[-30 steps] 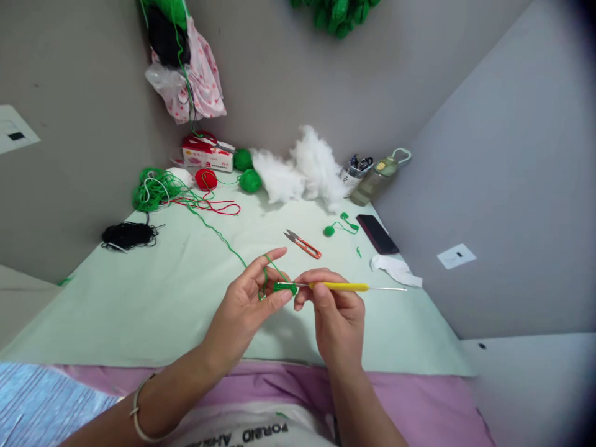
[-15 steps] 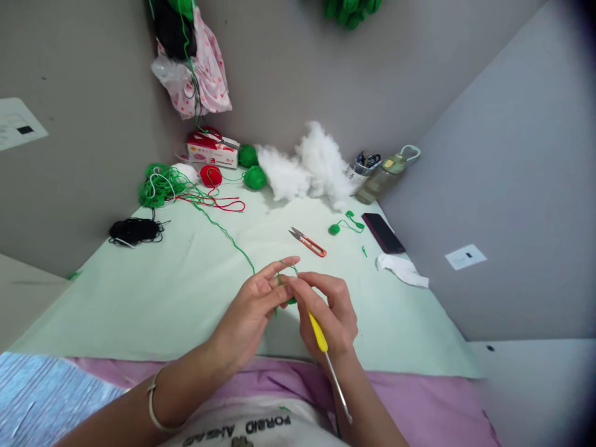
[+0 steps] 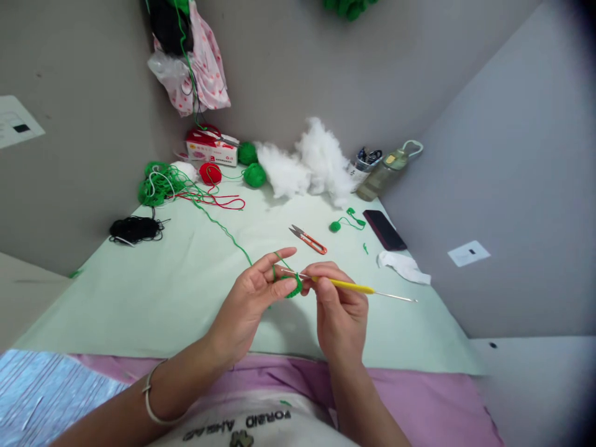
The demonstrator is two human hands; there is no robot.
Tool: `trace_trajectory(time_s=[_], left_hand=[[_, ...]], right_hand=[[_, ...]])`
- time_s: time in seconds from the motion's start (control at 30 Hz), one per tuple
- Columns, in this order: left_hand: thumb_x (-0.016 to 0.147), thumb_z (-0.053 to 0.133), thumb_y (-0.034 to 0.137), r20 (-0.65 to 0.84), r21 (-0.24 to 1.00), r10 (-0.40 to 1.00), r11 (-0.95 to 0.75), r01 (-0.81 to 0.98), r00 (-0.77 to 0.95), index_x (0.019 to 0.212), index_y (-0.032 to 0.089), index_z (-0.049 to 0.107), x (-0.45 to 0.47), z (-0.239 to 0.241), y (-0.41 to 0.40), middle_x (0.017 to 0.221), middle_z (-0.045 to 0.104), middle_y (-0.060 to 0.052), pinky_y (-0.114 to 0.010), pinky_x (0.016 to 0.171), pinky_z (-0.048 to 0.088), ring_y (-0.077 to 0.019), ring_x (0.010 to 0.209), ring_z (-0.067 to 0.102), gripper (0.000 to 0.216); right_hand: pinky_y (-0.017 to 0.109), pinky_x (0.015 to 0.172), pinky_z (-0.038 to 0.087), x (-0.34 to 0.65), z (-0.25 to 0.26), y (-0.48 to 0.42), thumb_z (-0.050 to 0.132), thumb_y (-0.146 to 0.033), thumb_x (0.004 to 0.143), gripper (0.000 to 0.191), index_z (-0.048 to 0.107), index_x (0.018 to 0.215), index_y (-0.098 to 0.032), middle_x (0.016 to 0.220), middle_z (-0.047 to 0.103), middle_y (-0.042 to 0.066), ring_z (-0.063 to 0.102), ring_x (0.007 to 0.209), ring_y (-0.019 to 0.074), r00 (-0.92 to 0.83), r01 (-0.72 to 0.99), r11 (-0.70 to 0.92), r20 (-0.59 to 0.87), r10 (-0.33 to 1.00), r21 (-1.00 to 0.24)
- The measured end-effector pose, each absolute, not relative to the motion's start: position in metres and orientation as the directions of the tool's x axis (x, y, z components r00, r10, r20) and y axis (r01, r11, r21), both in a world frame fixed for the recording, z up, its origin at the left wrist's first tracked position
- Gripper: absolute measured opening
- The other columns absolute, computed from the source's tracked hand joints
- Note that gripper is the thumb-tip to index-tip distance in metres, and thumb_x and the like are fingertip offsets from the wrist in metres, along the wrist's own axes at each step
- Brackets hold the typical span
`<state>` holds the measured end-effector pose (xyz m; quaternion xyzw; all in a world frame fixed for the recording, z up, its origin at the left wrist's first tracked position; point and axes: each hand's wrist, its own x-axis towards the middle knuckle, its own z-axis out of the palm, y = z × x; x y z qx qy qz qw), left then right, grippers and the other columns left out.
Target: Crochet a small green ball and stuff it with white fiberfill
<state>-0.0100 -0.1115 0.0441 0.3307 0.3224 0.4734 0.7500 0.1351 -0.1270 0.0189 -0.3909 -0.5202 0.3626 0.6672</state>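
Observation:
Between the thumb and fingers of my left hand (image 3: 249, 295) is a small round green crochet piece (image 3: 293, 288). Green yarn (image 3: 233, 240) runs from the tangle on the left over the raised left index finger. My right hand (image 3: 342, 310) grips a crochet hook (image 3: 347, 285) by its yellow handle. Its metal shaft points left at the top of the crochet piece, and the other hooked end sticks out to the right. A loop of yarn appears to be around the shaft. The stitches themselves are too small to make out.
Orange thread snips (image 3: 309, 239) lie just beyond my hands. Farther back are tangled green yarn (image 3: 158, 184), a red yarn ball (image 3: 210, 174), white stuffing (image 3: 321, 164) and a bottle (image 3: 384, 174). A phone (image 3: 384, 230) and white cloth (image 3: 404, 267) lie at the right, black yarn (image 3: 136, 230) at the left.
My right hand has turned, so the hook swung from slanting down toward me to lying nearly level. It moved slightly right, and the green crochet piece now shows more.

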Motion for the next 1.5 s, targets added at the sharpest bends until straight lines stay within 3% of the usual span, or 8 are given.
trace_trajectory(time_s=[0.23,0.6,0.83,0.97,1.17,1.33,1.43,1.5], left_hand=[[0.083,0.083,0.027,-0.109,0.859,0.941,0.251,-0.445,0.319,0.134,0.024,0.066,-0.012,0.035,-0.111,0.091,0.069,0.0,-0.031,0.088,0.045,-0.0157,0.088,0.062,0.054],[0.087,0.078,0.029,-0.08,0.892,0.964,0.182,-0.413,0.254,0.125,0.025,0.073,-0.013,0.038,-0.113,0.094,0.061,-0.001,-0.028,0.083,0.043,-0.0155,0.09,0.054,0.038],[0.088,0.076,0.027,-0.034,0.943,0.976,0.102,-0.317,0.213,0.125,0.028,0.072,-0.015,0.035,-0.113,0.093,0.059,0.0,-0.027,0.08,0.042,-0.0144,0.085,0.051,0.037],[0.088,0.076,0.024,0.01,0.971,0.983,0.034,-0.238,0.181,0.123,0.029,0.073,-0.016,0.033,-0.112,0.091,0.061,0.001,-0.028,0.084,0.043,-0.0152,0.085,0.052,0.036],[0.086,0.078,0.02,0.06,0.988,0.992,-0.044,-0.147,0.107,0.119,0.03,0.075,-0.014,0.031,-0.115,0.09,0.063,0.001,-0.027,0.085,0.043,-0.0142,0.083,0.052,0.034],[0.084,0.082,0.03,-0.133,0.868,0.94,0.264,-0.42,0.315,0.132,0.028,0.069,-0.012,0.036,-0.112,0.082,0.057,0.004,-0.021,0.061,0.037,-0.0073,0.064,0.043,0.05],[0.083,0.083,0.033,-0.213,0.762,0.853,0.45,-0.466,0.476,0.128,0.023,0.071,-0.013,0.038,-0.109,0.076,0.055,0.005,-0.021,0.05,0.024,-0.0032,0.053,0.027,0.047],[0.082,0.084,0.03,-0.196,0.775,0.869,0.421,-0.47,0.455,0.126,0.023,0.072,-0.013,0.037,-0.11,0.078,0.057,0.004,-0.021,0.051,0.026,-0.0035,0.054,0.029,0.046]], right_hand=[[0.031,0.066,0.052,0.135,0.022,-0.127,0.064,-0.028,0.098,0.016,0.08,0.096,-0.025,0.09,0.075,0.005,0.064,0.076,0.0164,0.196,-0.04,0.433,0.417,0.887,-0.901],[0.024,0.059,0.05,0.14,0.034,-0.12,0.063,-0.034,0.099,0.019,0.071,0.087,-0.022,0.083,0.072,0.002,0.06,0.061,0.0097,0.171,-0.379,0.284,0.235,0.957,-0.881],[0.03,0.065,0.054,0.144,0.033,-0.129,0.055,-0.029,0.103,0.021,0.073,0.094,-0.023,0.09,0.073,0.004,0.065,0.072,0.0143,0.167,-0.065,0.436,0.421,0.892,-0.898],[0.033,0.067,0.055,0.143,0.033,-0.135,0.052,-0.019,0.103,0.022,0.073,0.101,-0.025,0.093,0.074,0.005,0.066,0.076,0.0163,0.139,0.193,0.55,0.578,0.804,-0.813],[0.038,0.078,0.056,0.145,0.026,-0.14,0.052,-0.008,0.099,0.03,0.071,0.113,-0.028,0.096,0.074,0.005,0.07,0.091,0.0207,0.002,0.376,0.636,0.687,0.726,-0.674],[0.035,0.075,0.06,0.146,0.012,-0.137,0.066,-0.008,0.092,0.05,0.068,0.134,-0.035,0.113,0.072,0.008,0.07,0.097,0.0226,-0.155,0.656,0.671,0.808,0.568,-0.345],[0.035,0.073,0.06,0.144,0.015,-0.136,0.061,-0.005,0.093,0.049,0.068,0.132,-0.034,0.11,0.071,0.008,0.07,0.094,0.0209,-0.076,0.6,0.677,0.812,0.579,-0.426],[0.034,0.071,0.059,0.143,0.02,-0.136,0.058,-0.004,0.095,0.044,0.07,0.126,-0.032,0.104,0.07,0.008,0.069,0.09,0.0195,-0.034,0.557,0.667,0.789,0.614,-0.495]])
